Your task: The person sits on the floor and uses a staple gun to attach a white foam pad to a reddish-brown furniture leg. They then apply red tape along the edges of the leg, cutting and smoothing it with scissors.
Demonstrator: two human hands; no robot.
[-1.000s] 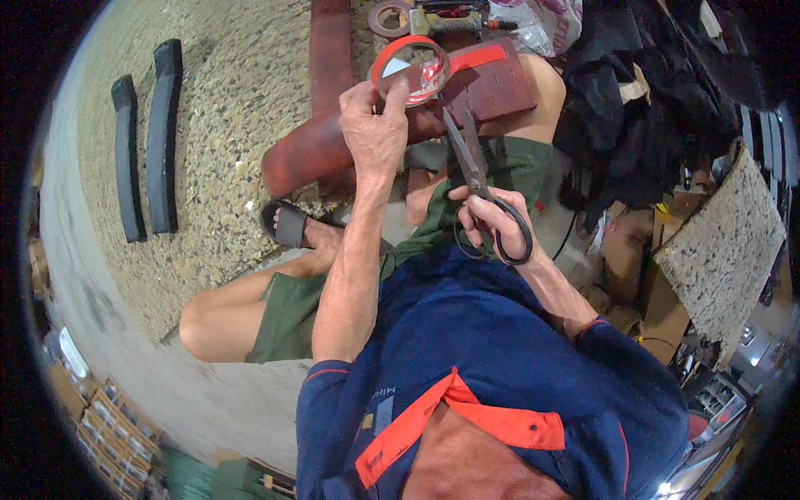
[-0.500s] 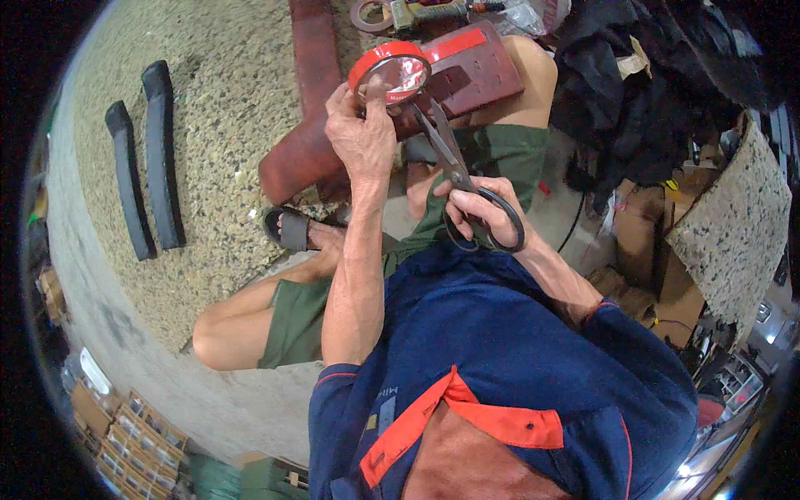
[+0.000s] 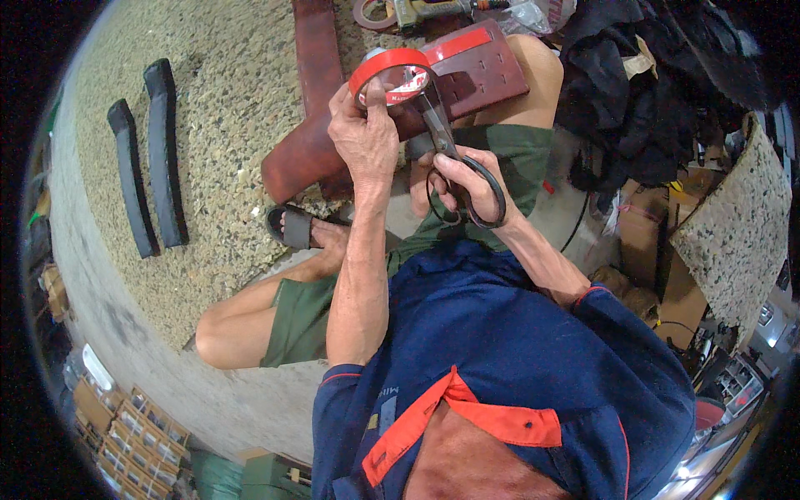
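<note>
My left hand [image 3: 367,137] grips a roll of red tape [image 3: 390,58], its fingers hooked through the ring. In my right hand [image 3: 475,183] is a pair of black-handled scissors [image 3: 438,125]. Their blades point up and left, reaching the lower right of the roll, where the tips are hidden. Across my right thigh lies a dark red, leather-like panel [image 3: 492,79] with several small slots. A strip of red tape [image 3: 461,46] runs along its upper side. A long dark red piece [image 3: 292,162] with a rounded end lies to the left, passing under my left hand.
Two black padded strips [image 3: 167,158] lie on the speckled foam mat [image 3: 221,92] at left. Beyond the panel are another tape roll [image 3: 375,12] and a tool with a yellowish body [image 3: 417,12]. Black fabric [image 3: 625,108] is heaped at right, near cardboard [image 3: 642,229] and a foam slab [image 3: 733,225].
The scissors have moved up and left to the tape roll, and their blades look closer together. The roll has tilted slightly in my left hand.
</note>
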